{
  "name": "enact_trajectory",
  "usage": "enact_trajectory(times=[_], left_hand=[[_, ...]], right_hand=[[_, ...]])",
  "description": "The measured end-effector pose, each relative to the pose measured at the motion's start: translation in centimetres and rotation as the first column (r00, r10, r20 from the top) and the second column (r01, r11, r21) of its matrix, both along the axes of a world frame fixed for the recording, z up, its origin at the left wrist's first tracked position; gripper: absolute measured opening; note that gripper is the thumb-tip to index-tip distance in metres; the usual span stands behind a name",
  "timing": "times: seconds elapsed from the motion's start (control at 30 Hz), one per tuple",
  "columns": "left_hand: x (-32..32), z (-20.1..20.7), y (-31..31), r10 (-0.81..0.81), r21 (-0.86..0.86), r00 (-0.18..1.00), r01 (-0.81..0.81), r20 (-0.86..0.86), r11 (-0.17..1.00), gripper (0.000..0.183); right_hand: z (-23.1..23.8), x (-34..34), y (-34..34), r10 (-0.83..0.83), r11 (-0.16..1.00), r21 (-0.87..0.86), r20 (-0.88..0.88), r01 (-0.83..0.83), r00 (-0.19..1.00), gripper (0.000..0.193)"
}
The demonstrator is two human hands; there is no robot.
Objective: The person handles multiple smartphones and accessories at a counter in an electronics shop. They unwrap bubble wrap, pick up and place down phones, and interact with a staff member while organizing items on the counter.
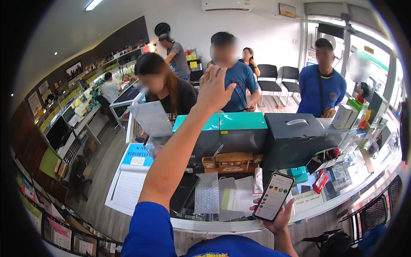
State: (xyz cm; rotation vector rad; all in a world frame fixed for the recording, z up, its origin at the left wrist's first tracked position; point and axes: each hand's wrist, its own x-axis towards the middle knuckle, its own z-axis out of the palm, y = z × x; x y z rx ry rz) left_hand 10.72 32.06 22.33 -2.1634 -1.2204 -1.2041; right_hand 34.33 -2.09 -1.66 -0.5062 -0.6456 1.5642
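Observation:
My left arm, in a blue sleeve, reaches up and forward over the counter. At its end my left hand (214, 91) is raised with loosely bent fingers apart and nothing seen in them. It overlaps the view of a person in a teal shirt across the counter. Low at the right, my right hand (280, 218) holds a smartphone (274, 196) upright and tilted, its lit screen showing a list with small round pictures. Beside the phone, a white tube (258, 180) stands near a bubble-wrap sheet (207, 195) and a pale green-and-white packet (237, 200).
Teal-topped boxes (243, 122) and a large dark box with a handle (293, 139) line the counter (201, 225). A wooden organizer (233, 162) sits before them. An open notebook (128, 184) lies left. Several people stand or sit beyond; black chairs (269, 79) stand by the far wall.

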Motion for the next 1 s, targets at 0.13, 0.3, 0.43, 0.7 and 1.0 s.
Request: enact_trajectory(times=[0.13,0.3,0.43,0.7,1.0], left_hand=[[0.3,-0.5,1.1,-0.034,-0.033,0.999,0.034,-0.002,0.999,0.071],[0.7,-0.5,2.1,-0.173,-0.215,0.982,0.186,0.077,0.959,0.075],[1.9,-0.6,3.3,-0.199,-0.376,0.98,0.177,-0.02,0.91,0.082],[4.6,0.4,3.2,-0.184,-0.394,0.98,0.141,-0.072,0.908,0.035],[-0.8,2.6,-1.7,-0.237,-0.45,0.903,0.39,0.359,0.803,0.039]], right_hand=[[-0.5,0.4,0.0,0.018,1.0,0.018,-0.005,-0.018,1.0,0.118],[-0.7,0.7,0.3,0.041,0.999,0.033,-0.003,-0.041,0.999,0.118],[-0.7,0.9,0.4,0.046,0.998,0.044,0.015,-0.046,0.999,0.118],[-0.1,0.9,0.3,0.036,0.998,0.05,0.05,-0.038,0.998,0.118],[0.0,0.6,0.4,0.047,0.998,0.041,0.068,-0.05,0.997,0.115]])
